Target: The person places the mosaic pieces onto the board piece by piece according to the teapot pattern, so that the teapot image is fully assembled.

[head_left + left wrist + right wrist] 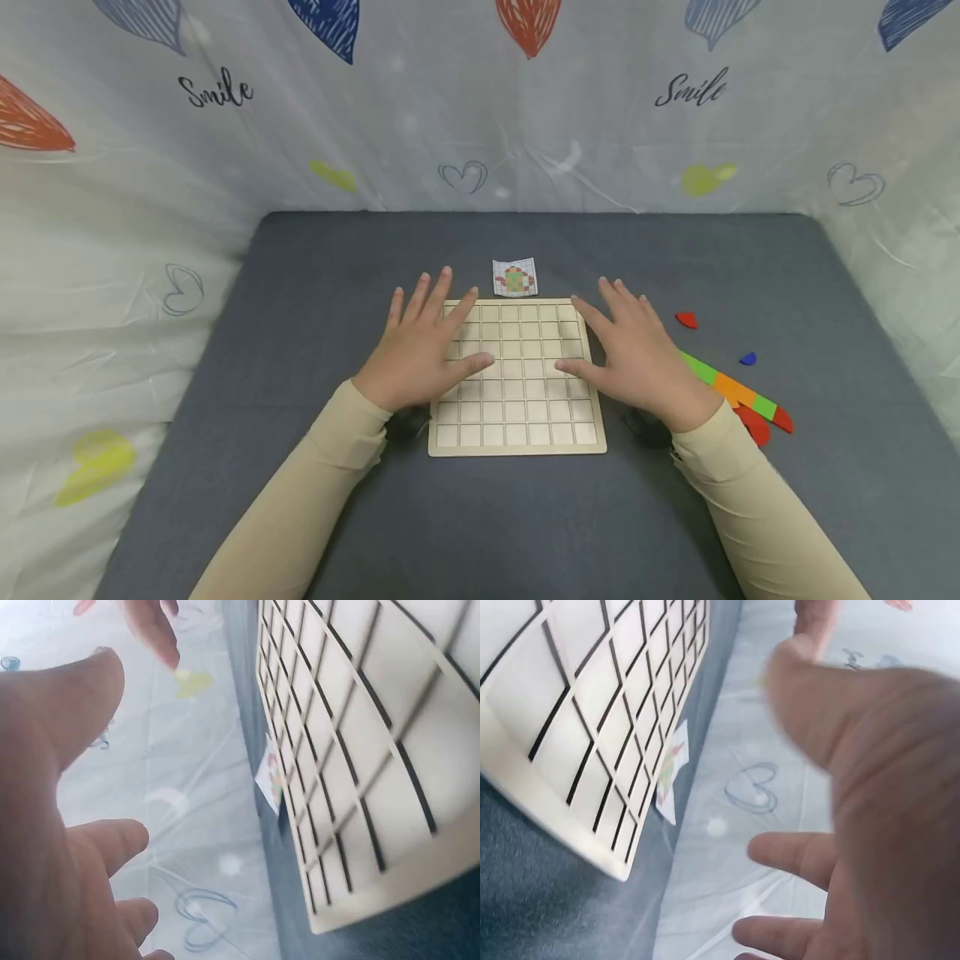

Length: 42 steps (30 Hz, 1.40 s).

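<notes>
A pale wooden grid board (517, 417) lies on the grey table, and all its square cells are bare. My left hand (423, 346) is spread flat over the board's left edge, fingers straight, holding nothing. My right hand (630, 354) is spread the same way over the right edge. I cannot tell whether the palms touch the wood. A small pattern card (514, 277) lies just behind the board. In the left wrist view the left hand (60, 825) is beside the board (360, 750) and the card (268, 776). The right wrist view shows the right hand (870, 787), the board (592, 712) and the card (671, 776).
Right of the board lie loose coloured pieces: a red one (686, 320), a small blue one (747, 359), a green and orange strip (731, 387) and more red ones (753, 425). A printed curtain (480, 125) walls in the table's back and sides.
</notes>
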{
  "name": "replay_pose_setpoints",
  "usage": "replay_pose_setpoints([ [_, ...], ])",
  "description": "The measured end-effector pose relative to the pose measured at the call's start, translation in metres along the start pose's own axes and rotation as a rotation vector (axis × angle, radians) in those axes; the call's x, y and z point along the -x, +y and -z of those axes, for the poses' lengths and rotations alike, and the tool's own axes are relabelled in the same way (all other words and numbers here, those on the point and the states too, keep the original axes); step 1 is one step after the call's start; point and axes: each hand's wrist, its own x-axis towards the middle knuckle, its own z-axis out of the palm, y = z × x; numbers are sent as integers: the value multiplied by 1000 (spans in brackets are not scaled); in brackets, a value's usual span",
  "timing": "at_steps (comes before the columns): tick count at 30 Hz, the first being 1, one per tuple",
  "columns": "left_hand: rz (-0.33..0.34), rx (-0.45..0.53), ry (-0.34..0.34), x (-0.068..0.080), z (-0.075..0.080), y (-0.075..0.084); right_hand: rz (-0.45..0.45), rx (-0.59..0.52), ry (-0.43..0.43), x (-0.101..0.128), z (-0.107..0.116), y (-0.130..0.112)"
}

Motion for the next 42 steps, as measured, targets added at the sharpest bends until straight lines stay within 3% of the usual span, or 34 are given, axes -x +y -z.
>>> replay_pose_setpoints([
  [8,41,48,-21,-8,-5,-23,-20,-18,22,2,12,16],
  [21,49,207,-81,-16,-25,-58,-223,-181,-67,11,51,55],
  [28,1,305,-122,-20,-26,-65,-297,-194,-75,17,62,78],
  [34,-16,298,-170,-19,-24,-74,-338,-174,-122,18,68,93],
  [42,-20,289,-159,-20,-28,-75,-298,-135,-139,25,60,110],
])
